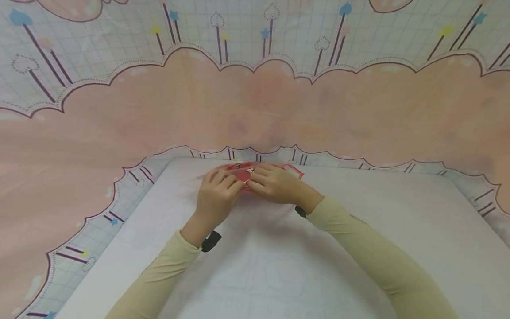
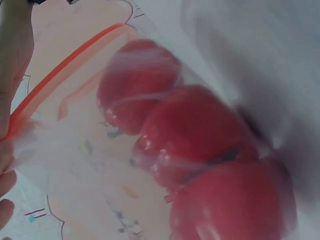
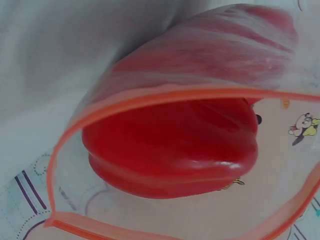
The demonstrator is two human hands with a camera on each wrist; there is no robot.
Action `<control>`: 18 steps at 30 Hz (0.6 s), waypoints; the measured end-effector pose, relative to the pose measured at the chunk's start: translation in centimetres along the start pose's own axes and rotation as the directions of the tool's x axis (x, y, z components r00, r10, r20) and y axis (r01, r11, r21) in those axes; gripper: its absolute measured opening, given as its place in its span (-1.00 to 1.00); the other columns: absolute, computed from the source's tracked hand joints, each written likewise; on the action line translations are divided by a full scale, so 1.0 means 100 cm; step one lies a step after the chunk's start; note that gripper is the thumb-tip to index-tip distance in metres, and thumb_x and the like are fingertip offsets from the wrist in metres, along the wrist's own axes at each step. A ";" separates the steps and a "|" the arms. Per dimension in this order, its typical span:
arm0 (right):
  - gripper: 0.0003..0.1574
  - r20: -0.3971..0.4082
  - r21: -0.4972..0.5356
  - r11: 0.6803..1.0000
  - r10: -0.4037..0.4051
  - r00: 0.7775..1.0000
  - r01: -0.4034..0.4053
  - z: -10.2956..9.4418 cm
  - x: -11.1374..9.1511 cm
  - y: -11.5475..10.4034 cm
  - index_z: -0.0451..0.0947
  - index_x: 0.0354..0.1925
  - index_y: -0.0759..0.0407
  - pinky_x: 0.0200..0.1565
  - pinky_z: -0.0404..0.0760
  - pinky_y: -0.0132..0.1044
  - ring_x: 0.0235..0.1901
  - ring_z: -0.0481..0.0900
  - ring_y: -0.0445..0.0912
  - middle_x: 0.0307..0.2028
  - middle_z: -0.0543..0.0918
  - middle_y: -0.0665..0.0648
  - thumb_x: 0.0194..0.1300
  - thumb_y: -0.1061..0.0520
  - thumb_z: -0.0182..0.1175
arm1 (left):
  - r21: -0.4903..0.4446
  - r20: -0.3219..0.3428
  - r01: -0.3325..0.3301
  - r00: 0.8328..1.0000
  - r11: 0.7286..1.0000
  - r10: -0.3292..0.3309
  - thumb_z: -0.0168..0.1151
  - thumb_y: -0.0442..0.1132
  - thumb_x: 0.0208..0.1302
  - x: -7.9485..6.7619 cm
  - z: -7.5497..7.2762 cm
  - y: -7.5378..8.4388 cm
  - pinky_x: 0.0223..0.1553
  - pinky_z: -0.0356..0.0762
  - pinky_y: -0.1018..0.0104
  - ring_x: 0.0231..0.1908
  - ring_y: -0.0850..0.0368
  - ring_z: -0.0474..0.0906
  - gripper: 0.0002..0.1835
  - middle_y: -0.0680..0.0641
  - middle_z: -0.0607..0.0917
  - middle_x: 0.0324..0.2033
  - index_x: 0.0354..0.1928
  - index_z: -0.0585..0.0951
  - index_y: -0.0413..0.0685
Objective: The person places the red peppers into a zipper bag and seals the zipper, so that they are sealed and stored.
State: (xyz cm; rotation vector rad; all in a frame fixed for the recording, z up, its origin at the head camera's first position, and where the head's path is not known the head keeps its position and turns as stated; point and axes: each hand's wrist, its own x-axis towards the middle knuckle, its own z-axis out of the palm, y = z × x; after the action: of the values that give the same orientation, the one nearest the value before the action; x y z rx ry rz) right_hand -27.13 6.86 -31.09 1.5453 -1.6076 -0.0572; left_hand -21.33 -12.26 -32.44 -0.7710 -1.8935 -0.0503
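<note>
A clear zip bag [image 1: 294, 169] with orange-red edges and small cartoon prints lies at the table's far edge. Inside are several red bell peppers [image 2: 195, 127], pressed against the film in the left wrist view. My left hand [image 1: 217, 195] pinches the bag's edge, its fingers [image 2: 6, 160] at the orange strip. From the other side my right hand [image 1: 276, 184] pinches the bag close to the left fingertips. In the right wrist view the bag's mouth gapes, and one glossy pepper [image 3: 172, 147] shows through it; the right hand is outside that view.
The white table [image 1: 263, 266] spreads out in front of the bag. Behind it hangs a pink and white patterned cloth [image 1: 255, 106], which also runs along the table's left side. A dark strap [image 1: 211, 241] is on the left wrist.
</note>
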 end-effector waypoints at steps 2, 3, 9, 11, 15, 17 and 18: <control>-0.81 -0.001 0.029 0.999 -0.017 1.000 0.017 0.000 -0.003 0.000 0.50 -0.30 0.19 -0.05 0.60 -0.28 -0.26 0.59 -0.09 -0.38 0.62 0.03 0.11 0.18 0.30 | -0.006 -0.005 -0.006 1.000 1.000 0.006 0.40 -0.34 -0.05 -0.003 0.002 0.001 -0.14 0.49 0.08 -0.42 0.03 0.56 -0.94 -0.05 0.69 -0.56 -0.52 0.67 -0.10; -0.81 -0.001 0.041 0.999 -0.024 1.000 0.024 0.000 -0.004 -0.001 0.51 -0.30 0.18 -0.04 0.59 -0.29 -0.26 0.59 -0.09 -0.37 0.62 0.03 0.10 0.19 0.31 | -0.003 -0.008 -0.010 1.000 1.000 0.010 0.38 -0.36 -0.04 -0.004 0.002 0.002 -0.15 0.50 0.08 -0.42 0.04 0.56 -0.95 -0.05 0.69 -0.56 -0.52 0.67 -0.10; -0.76 0.013 0.054 0.998 -0.046 0.999 0.046 0.001 -0.013 -0.002 0.52 -0.31 0.14 -0.08 0.59 -0.34 -0.27 0.57 -0.11 -0.35 0.64 -0.01 0.06 0.12 0.35 | 0.012 -0.026 -0.040 0.999 0.999 0.040 0.38 -0.32 -0.03 -0.008 0.005 0.007 -0.15 0.51 0.14 -0.42 0.08 0.56 -0.94 -0.02 0.68 -0.57 -0.53 0.66 -0.09; -0.75 0.008 0.055 0.998 -0.042 0.999 0.042 0.002 -0.017 -0.001 0.52 -0.32 0.14 -0.09 0.59 -0.35 -0.27 0.55 -0.11 -0.36 0.64 -0.01 0.04 0.12 0.37 | 0.011 -0.032 -0.051 0.998 0.999 0.051 0.38 -0.32 -0.03 -0.008 0.005 0.008 -0.15 0.51 0.15 -0.42 0.08 0.56 -0.93 -0.01 0.68 -0.57 -0.54 0.65 -0.08; -0.68 -0.012 0.067 0.997 -0.033 0.999 0.034 0.005 -0.026 0.002 0.51 -0.34 0.15 -0.12 0.59 -0.34 -0.28 0.55 -0.10 -0.38 0.63 0.00 -0.05 0.13 0.43 | -0.019 -0.041 -0.064 0.997 0.998 0.063 0.40 -0.34 -0.08 -0.010 0.005 0.009 -0.17 0.49 0.16 -0.43 0.08 0.54 -0.93 -0.01 0.68 -0.57 -0.53 0.66 -0.09; -0.67 -0.018 0.079 0.996 -0.030 0.999 0.031 0.006 -0.030 0.003 0.51 -0.33 0.16 -0.14 0.59 -0.33 -0.29 0.55 -0.09 -0.38 0.63 0.02 -0.06 0.14 0.43 | -0.033 -0.041 -0.066 0.997 0.997 0.065 0.43 -0.34 -0.11 -0.011 0.005 0.009 -0.17 0.48 0.17 -0.44 0.08 0.53 -0.91 -0.01 0.68 -0.58 -0.53 0.66 -0.09; -0.69 -0.019 0.079 0.996 -0.027 0.999 0.028 0.007 -0.033 0.004 0.51 -0.34 0.17 -0.14 0.59 -0.33 -0.29 0.55 -0.09 -0.38 0.63 0.03 -0.05 0.15 0.42 | -0.040 -0.041 -0.066 0.997 0.997 0.065 0.44 -0.33 -0.12 -0.012 0.004 0.009 -0.18 0.48 0.17 -0.44 0.08 0.53 -0.90 -0.02 0.68 -0.58 -0.53 0.66 -0.09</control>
State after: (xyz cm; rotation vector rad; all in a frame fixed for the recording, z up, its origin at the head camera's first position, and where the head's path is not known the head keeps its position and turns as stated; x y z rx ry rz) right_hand -28.42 9.32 -33.04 1.6245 -1.5915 0.0049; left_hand -20.89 -11.97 -33.93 -0.8538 -1.8333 -0.0634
